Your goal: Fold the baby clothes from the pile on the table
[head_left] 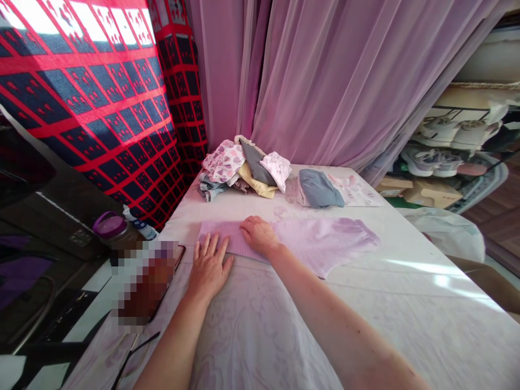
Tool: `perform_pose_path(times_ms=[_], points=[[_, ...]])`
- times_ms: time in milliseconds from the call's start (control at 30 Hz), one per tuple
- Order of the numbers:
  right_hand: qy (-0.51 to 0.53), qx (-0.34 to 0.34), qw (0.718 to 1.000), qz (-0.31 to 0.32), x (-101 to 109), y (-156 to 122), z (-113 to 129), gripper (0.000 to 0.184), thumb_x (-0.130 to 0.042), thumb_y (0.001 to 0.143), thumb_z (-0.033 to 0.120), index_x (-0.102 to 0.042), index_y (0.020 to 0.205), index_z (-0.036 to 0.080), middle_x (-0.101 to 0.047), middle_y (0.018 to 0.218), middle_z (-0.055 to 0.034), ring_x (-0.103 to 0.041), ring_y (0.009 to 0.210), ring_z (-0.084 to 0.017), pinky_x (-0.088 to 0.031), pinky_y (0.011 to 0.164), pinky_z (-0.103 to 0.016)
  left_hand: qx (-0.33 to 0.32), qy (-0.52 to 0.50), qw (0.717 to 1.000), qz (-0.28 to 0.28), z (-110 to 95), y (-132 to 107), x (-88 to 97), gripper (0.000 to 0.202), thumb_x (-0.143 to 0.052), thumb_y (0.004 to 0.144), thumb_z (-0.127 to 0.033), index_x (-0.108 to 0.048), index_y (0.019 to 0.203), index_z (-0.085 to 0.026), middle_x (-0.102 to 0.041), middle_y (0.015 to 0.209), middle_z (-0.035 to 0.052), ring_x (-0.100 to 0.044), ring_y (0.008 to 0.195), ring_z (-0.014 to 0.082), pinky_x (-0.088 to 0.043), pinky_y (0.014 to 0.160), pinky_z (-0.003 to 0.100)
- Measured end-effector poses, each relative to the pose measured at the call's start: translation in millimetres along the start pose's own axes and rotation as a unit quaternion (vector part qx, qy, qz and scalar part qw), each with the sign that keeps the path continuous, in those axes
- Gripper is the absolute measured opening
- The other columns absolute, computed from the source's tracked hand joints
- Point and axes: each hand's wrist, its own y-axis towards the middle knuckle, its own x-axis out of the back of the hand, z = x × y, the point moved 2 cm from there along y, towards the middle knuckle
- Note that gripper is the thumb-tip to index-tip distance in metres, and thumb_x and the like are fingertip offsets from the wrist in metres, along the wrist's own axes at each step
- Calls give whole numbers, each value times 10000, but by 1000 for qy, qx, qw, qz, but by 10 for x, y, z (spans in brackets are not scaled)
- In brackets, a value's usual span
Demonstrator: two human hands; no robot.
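A pale lilac ribbed garment [320,244] lies spread flat on a white-covered table [406,281], its left part folded over. My left hand [209,265] rests palm down at the garment's near left edge, fingers spread on the cloth. My right hand [260,235] lies flat on the fold, holding nothing. Beyond them stands a loose pile of folded clothes [244,168] in floral, grey, yellow and denim fabrics. A folded grey garment [319,188] lies to its right, on top of pale cloth.
A bottle with a purple lid [109,226] and a pixelated object [146,281] stand beyond the table's left edge. Sheer pink curtains [325,70] and a red-and-navy patterned curtain [93,108] hang behind. Shoes [442,162] and cardboard boxes [430,192] sit at right.
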Motion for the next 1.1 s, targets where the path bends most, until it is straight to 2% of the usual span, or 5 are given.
perform_pose_path(times_ms=[267, 433, 533, 833, 1100], points=[[20, -16, 1000, -13, 90, -86, -14, 341, -455, 979, 271, -646, 1258, 229, -583, 1364, -67, -492, 1227, -190, -363, 1028, -312, -9, -5, 1000, 10, 29, 7, -3, 526, -454, 950, -422, -500, 1436, -229, -462, 1511, 127, -319, 1443, 348, -215, 1166, 590], [-29, -138, 990, -27, 269, -477, -376, 328, -408, 985, 267, -714, 1088, 214, -693, 1139, -85, -576, 1085, -223, -391, 948, -354, -12, 3, 1000, 3, 31, 16, -14, 497, -452, 942, -408, -549, 1394, -227, -490, 1489, 121, -349, 1423, 341, -230, 1163, 579], [-58, -192, 980, -17, 276, -677, -668, 356, -400, 996, 330, -650, 1235, 247, -613, 1322, -96, -506, 1229, -252, -346, 1015, -429, -8, 13, 1000, 1, 32, 25, -6, 495, -447, 933, -400, -557, 1384, -227, -502, 1479, 116, -365, 1410, 333, -245, 1158, 572], [-79, -219, 972, -14, 292, -950, -1037, 493, -377, 1003, 416, -446, 1461, 249, -361, 1569, -114, -275, 1450, -268, -177, 1146, -558, -10, 10, 1000, 0, 78, 45, -37, 508, -400, 928, -398, -549, 1385, -235, -503, 1474, 111, -352, 1412, 317, -237, 1159, 567], [-42, -231, 972, -14, 342, -1202, -1252, 465, -378, 1001, 394, -490, 1427, 245, -388, 1557, -101, -326, 1430, -238, -224, 1140, -525, -17, 28, 999, 9, 95, 66, -31, 539, -351, 932, -393, -553, 1386, -184, -506, 1464, 144, -363, 1398, 339, -264, 1136, 579]])
